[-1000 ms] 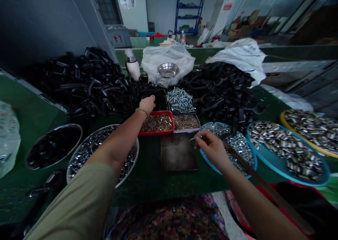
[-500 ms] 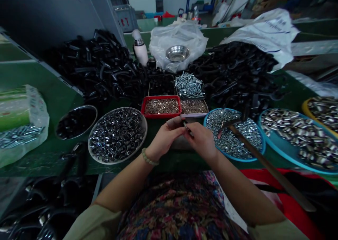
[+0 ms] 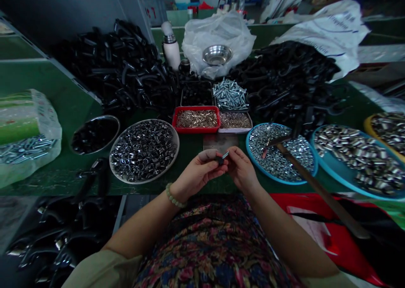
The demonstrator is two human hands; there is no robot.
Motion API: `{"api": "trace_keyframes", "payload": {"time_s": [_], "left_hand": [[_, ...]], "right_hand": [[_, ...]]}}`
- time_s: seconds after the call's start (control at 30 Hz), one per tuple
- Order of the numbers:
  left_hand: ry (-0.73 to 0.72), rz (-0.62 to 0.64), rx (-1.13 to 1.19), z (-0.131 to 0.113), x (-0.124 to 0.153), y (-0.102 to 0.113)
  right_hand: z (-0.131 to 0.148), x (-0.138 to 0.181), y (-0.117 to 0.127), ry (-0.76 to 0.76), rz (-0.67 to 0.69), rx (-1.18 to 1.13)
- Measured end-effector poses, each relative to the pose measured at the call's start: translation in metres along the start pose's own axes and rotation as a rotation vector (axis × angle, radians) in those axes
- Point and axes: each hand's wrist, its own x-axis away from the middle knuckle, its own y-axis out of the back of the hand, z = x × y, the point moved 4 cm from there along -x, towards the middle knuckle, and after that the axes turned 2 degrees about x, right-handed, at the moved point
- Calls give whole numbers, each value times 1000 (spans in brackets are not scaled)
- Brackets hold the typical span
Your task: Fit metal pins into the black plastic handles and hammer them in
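White sack (image 3: pixel 351 47), rear right: dark Latin print, legible as "pylene", start of word unclear; a second line lower down, partly lost in folds, appears to end the same way. Characters above it too blurred to read. Grey bin (image 3: pixel 155 3), rear left: two red marks, first possibly R or B, second T or 7. Clear bag (image 3: pixel 50 125), far left: coloured print, illegible.

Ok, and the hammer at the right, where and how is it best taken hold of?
The hammer is probably best gripped by its brown handle, near the free end, coming from the near side with the right hand. The handle juts past the left blue basin towards the near right, while the head lies over small metal parts.
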Motion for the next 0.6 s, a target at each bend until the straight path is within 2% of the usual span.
{"api": "trace_keyframes", "payload": {"time_s": [0.1, 0.13, 0.2, 0.27, 0.3, 0.37, 0.4, 0.5, 0.6], "left_hand": [[-244, -163, -426, -4, 0, 11], [-303, -184, -598, -7, 2, 14], [-323, -147, -892, -17, 3, 24], [-324, -148, -1116, -40, 1, 42], [-346, -200, -1230, -57, -1, 53], [-427, -409, -1527, -95, -8, 79], [-426, -461, -1683, -111, -14, 90], [-300, -349, -1991, -135, -35, 115], [-265, -291, -2045, -142, -41, 121]], "right_hand": [[0, 7, -4, 170, -52, 297], [0, 9, -6, 233, -33, 423], [-4, 13, -10, 271, 43, 584], [-10, 13, -10, 195, 79, 523], [-13, 12, -9, 147, 72, 437], [-18, 10, -7, 84, 59, 271], [-20, 9, -7, 73, 70, 221], [-24, 8, -7, 68, 133, 204], [-21, 13, -2, 127, 155, 354]]}}
